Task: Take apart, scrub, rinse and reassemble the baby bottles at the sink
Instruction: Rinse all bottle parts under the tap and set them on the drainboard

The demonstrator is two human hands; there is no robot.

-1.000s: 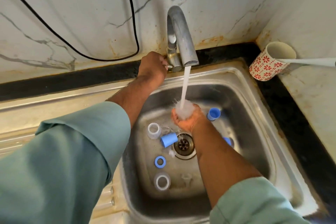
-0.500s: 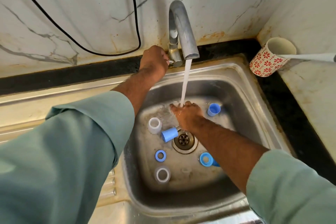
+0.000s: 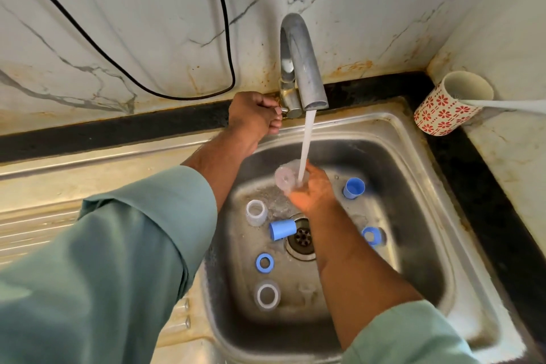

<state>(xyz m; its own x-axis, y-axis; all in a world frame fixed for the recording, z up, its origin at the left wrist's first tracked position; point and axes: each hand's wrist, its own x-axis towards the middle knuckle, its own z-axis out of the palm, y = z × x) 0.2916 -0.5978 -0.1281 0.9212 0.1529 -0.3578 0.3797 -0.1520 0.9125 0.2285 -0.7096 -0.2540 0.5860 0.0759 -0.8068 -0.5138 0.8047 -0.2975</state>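
Water (image 3: 305, 145) runs from a grey metal tap (image 3: 301, 59) into a stainless steel sink (image 3: 413, 156), where a person in a green long-sleeved shirt rinses baby-bottle parts. The right hand (image 3: 313, 189) holds a clear, blurred bottle part (image 3: 286, 177) under the stream, fingers curled round it from below; whether it is a teat or another piece cannot be told. The left hand (image 3: 254, 114) reaches to the base of the tap, its fingers closed round the tap handle (image 3: 291, 111). On the sink floor lie the other pieces: a clear bottle body (image 3: 256, 212) standing at the left, a blue cap (image 3: 282, 229) on its side just beside the drain (image 3: 302, 238), a blue screw ring (image 3: 264, 262) lying flat nearer the camera, and a clear ring (image 3: 267, 295) nearer still. A second blue cap (image 3: 353, 188) sits to the right of the rinsing hand, and another blue ring (image 3: 370, 236), blurred, rests right of the forearm. On the black-edged worktop (image 3: 487, 186) at the sink's far right corner, a cream cup with red flower prints (image 3: 449, 103) leans against the wall, a white brush handle (image 3: 508, 105) sticking out of it to the right. A black cable (image 3: 224, 23) loops down the marble-patterned wall (image 3: 118, 9) behind the tap.
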